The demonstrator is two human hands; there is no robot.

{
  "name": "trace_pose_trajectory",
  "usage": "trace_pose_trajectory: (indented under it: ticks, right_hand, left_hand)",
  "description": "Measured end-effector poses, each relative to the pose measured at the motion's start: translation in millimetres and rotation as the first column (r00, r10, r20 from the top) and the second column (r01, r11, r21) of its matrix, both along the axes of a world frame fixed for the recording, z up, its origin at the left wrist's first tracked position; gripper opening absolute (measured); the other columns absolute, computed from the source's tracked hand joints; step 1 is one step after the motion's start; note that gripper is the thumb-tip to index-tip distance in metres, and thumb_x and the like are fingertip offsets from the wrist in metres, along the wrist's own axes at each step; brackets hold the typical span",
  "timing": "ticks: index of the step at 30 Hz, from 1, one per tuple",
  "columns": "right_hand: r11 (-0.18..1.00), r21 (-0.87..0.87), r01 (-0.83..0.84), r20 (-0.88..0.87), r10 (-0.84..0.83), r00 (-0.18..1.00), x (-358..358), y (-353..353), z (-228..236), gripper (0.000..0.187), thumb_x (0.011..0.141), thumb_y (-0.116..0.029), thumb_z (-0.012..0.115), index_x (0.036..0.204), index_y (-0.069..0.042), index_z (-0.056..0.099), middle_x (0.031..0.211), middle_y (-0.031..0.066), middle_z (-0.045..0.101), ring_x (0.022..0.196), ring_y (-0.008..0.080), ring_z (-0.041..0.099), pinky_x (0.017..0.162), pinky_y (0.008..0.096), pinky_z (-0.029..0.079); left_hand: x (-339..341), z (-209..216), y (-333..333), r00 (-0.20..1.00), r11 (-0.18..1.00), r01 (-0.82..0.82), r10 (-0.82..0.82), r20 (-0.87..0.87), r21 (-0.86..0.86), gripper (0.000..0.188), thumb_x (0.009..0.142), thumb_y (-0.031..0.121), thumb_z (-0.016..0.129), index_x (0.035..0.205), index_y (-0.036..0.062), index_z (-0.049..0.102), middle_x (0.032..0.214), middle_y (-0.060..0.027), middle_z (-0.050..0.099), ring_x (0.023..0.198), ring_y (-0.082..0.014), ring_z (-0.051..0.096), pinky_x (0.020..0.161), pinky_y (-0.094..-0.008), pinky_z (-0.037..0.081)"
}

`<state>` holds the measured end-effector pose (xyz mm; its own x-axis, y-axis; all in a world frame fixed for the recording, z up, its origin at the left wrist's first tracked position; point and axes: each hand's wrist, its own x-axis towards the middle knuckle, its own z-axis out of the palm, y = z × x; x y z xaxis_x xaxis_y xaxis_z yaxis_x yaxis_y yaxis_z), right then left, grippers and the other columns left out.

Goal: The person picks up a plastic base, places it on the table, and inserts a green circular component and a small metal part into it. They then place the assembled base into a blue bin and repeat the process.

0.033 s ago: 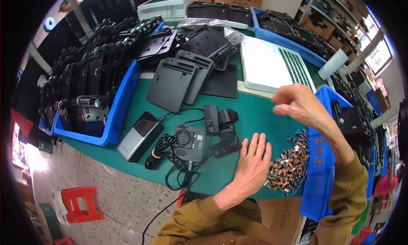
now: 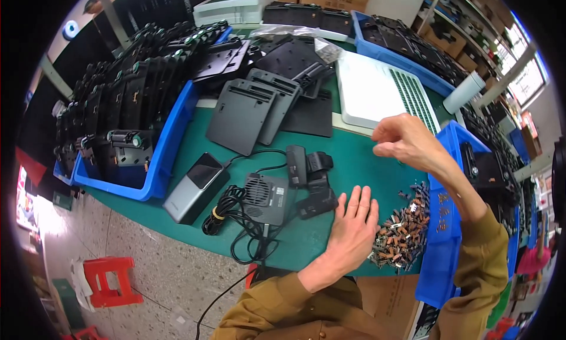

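My left hand [image 2: 352, 237] lies flat on the green tabletop [image 2: 306, 251], fingers stretched out. Its fingertips are beside a black strapped device [image 2: 318, 199], and its right edge is against a pile of small copper-and-silver metal parts [image 2: 401, 234]. My right hand [image 2: 404, 140] is raised above the table, beyond that pile and in front of the white tray [image 2: 368, 92]. Its fingers are curled in toward the thumb. Whatever may be between them is too small or hidden to make out.
A silver power bank [image 2: 196, 188], a grey vented box [image 2: 265, 197] and a coiled black cable [image 2: 227, 210] sit left of centre. Flat black panels [image 2: 242, 116] are stacked behind. Blue bins [image 2: 171, 145] of black parts flank the table. A red stool [image 2: 112, 284] stands on the floor.
My right hand has shifted slightly left and its thumb is a little closer to the fingers. The left hand stays flat on the table. The whole view has shifted slightly.
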<state>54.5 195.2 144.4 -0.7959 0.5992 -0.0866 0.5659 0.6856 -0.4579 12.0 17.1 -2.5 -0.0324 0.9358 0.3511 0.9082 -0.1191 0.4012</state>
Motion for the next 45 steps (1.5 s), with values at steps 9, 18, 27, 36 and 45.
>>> trace_pose_trajectory:
  ticks: [9,18,27,36,45]
  right_hand:
    - [0.940,-0.340,-0.036,-0.228,-0.045,0.973,-91,14,-53,0.039,0.079,-0.018,0.073,0.111,0.001,0.063,0.081,0.0058,0.068,0.072,0.0113,0.062,0.066,0.0282,0.049]
    - [0.971,0.234,0.042,-0.337,0.041,0.941,-175,-20,-51,0.046,0.074,-0.030,0.073,0.110,-0.002,0.066,0.107,0.0206,0.064,0.101,0.0361,0.063,0.085,0.0473,0.051]
    - [0.979,-0.171,0.111,-0.335,-0.163,0.928,-196,-18,-51,0.029,0.072,-0.018,0.071,0.093,0.001,0.069,0.081,0.0142,0.071,0.079,0.0256,0.069,0.071,0.0356,0.055]
    - [0.875,-0.479,0.066,-0.447,-0.308,0.840,-130,-16,-4,0.021,0.084,-0.017,0.071,0.099,-0.005,0.065,0.081,0.0018,0.061,0.064,0.0068,0.058,0.057,0.0209,0.052]
    - [0.947,-0.047,0.318,-0.356,-0.313,0.880,7,13,47,0.022,0.080,-0.021,0.061,0.086,-0.003,0.073,0.059,-0.0011,0.057,0.050,0.0052,0.050,0.041,0.0215,0.035]
  left_hand:
    - [1,-3,-1,0.999,1.000,-0.002,0.003,0.052,-0.005,0.053,0.088,0.028,0.061,0.128,-0.0055,0.052,0.144,-0.0273,0.039,0.136,-0.0401,0.034,0.111,-0.0553,0.024]
    - [5,-3,1,0.999,0.996,0.020,-0.018,0.028,-0.082,0.055,0.090,0.024,0.053,0.135,-0.0066,0.045,0.148,-0.0283,0.033,0.140,-0.0420,0.027,0.113,-0.0574,0.020]
    - [1,-3,-2,0.997,0.996,0.046,-0.040,0.065,-0.080,0.054,0.092,0.028,0.052,0.130,-0.0099,0.049,0.146,-0.0313,0.036,0.139,-0.0435,0.029,0.112,-0.0596,0.022]
    - [4,-5,0,0.998,0.997,0.032,-0.028,0.060,-0.070,0.054,0.093,0.026,0.054,0.134,-0.0071,0.046,0.148,-0.0281,0.034,0.140,-0.0414,0.028,0.113,-0.0573,0.020]
    - [2,-4,2,0.996,1.000,-0.007,0.004,0.090,0.030,0.059,0.091,0.030,0.061,0.130,-0.0115,0.047,0.141,-0.0299,0.042,0.136,-0.0412,0.036,0.112,-0.0548,0.023]
